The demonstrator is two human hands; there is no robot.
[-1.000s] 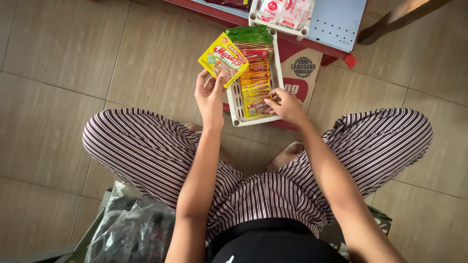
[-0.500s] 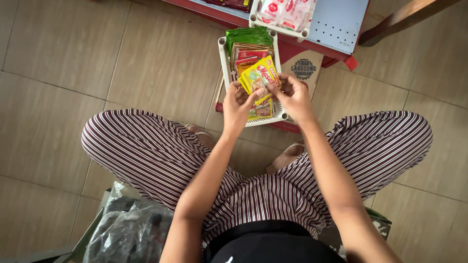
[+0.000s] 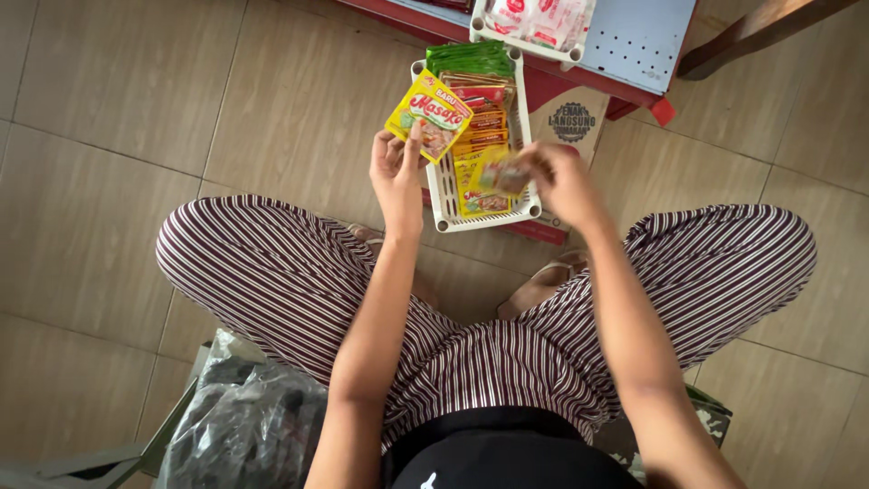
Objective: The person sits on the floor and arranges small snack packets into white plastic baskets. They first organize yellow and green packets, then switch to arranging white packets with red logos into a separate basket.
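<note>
Yellow sachet, over the basket half a second ago, now lifted clear past the left edge of the white basket on the floor; left hand pinches it, raised, fingers up. Right hand, blurred, grips a second sachet above the basket's near end, wrist bent inward.
</note>
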